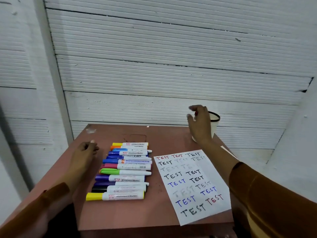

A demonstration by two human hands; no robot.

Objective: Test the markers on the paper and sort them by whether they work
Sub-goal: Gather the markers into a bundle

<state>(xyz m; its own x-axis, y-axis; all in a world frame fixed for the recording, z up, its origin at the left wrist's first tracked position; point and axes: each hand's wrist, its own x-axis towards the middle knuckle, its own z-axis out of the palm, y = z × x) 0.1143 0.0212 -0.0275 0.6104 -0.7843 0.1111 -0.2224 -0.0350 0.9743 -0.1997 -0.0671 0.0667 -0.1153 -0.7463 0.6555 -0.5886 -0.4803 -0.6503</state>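
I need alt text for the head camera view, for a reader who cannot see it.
A person's right hand reaches over a white cup at the far right of a reddish table. A row of markers lies beside a paper covered with the word TEST. The left hand rests left of the markers.

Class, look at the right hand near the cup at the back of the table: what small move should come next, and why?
Probably lower the right hand and release the red-tipped thing it seems to pinch into the white cup. The hand is right beside the cup's rim, the paper is already covered in TEST marks, and a row of markers lies by the left hand.
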